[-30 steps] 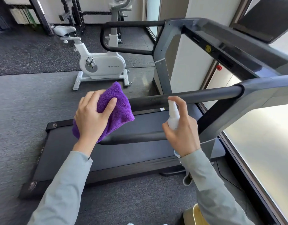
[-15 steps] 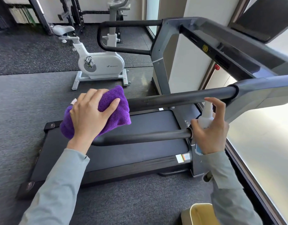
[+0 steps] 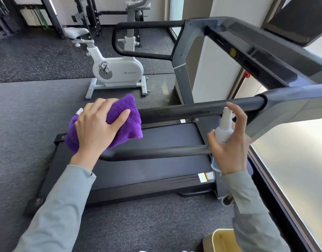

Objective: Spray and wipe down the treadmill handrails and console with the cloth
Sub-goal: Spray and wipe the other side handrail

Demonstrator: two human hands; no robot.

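1. The right hand [image 3: 229, 142] is wrapped round the spray bottle [image 3: 223, 130], forefinger raised above the nozzle, right of centre, just below the upper handrail [image 3: 202, 108].
2. I'd aim at the bar itself, not the belt beneath, and give short bursts only.
3. The left hand [image 3: 100, 128] grips the bunched purple cloth [image 3: 127, 120] at the rail's left end; it should follow with firm strokes along the bar.
4. The lower handrail [image 3: 156, 151] and the console [image 3: 265, 57], upper right, look undone.
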